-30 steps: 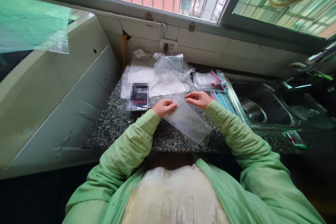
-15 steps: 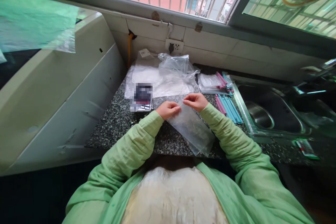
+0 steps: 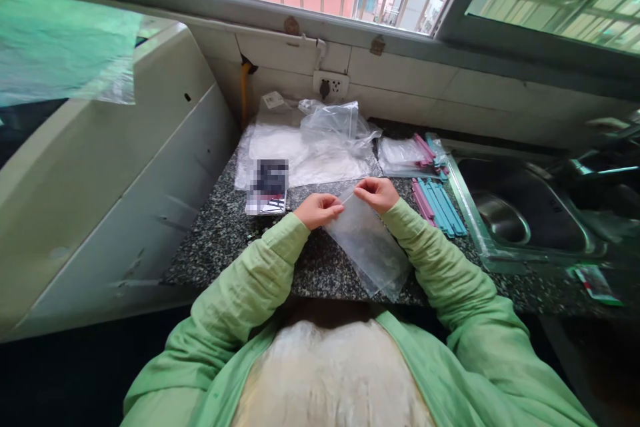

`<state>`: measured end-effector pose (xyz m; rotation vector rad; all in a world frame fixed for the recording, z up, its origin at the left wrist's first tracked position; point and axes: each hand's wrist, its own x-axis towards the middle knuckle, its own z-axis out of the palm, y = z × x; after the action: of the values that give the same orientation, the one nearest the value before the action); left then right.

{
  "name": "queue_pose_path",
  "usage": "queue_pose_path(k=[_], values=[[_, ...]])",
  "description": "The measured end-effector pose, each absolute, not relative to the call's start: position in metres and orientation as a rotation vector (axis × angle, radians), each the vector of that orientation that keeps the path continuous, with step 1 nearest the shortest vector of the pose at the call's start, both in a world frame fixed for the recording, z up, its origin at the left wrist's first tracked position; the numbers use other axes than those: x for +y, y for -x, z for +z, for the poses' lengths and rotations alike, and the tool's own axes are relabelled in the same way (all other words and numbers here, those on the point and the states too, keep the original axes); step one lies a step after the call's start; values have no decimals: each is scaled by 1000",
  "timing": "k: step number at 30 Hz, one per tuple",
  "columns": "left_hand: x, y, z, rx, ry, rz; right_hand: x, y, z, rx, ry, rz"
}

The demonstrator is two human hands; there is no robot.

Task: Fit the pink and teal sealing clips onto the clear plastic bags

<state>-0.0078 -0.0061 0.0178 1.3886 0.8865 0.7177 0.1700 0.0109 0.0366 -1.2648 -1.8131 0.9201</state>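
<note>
A clear plastic bag [image 3: 367,245] lies on the speckled granite counter [image 3: 220,233], slanting toward the near edge. My left hand [image 3: 316,209] pinches its top edge at the left corner. My right hand [image 3: 376,193] pinches the same edge at the right corner. Both hands are close together, fingertips almost meeting over the bag's mouth. Green sleeves cover both my arms.
A pile of clear bags [image 3: 320,143] lies at the back of the counter, with a dark card [image 3: 269,185] at its left. Pink and teal strips [image 3: 437,203] lie beside a steel sink [image 3: 515,213]. A white appliance [image 3: 100,173] stands at the left.
My right hand has moved left along the bag's top edge toward my left hand. The bag has stayed in the same place on the counter.
</note>
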Motion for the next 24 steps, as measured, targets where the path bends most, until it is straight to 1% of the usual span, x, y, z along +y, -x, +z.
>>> queue_pose_path(k=[6, 10, 13, 20, 24], values=[[-5, 10, 20, 1019, -1412, 807, 16, -186, 37, -1635, 1344, 827], [-3, 11, 18, 1047, -1448, 956, 16, -188, 36, -1595, 1366, 787], [-2, 11, 16, 1059, -1455, 996, 17, -187, 34, -1586, 1367, 776], [-2, 11, 16, 1068, -1398, 1036, 17, -188, 32, -1556, 1350, 829], [-2, 12, 19, 1082, -1393, 1044, 18, -189, 33, -1559, 1324, 910]])
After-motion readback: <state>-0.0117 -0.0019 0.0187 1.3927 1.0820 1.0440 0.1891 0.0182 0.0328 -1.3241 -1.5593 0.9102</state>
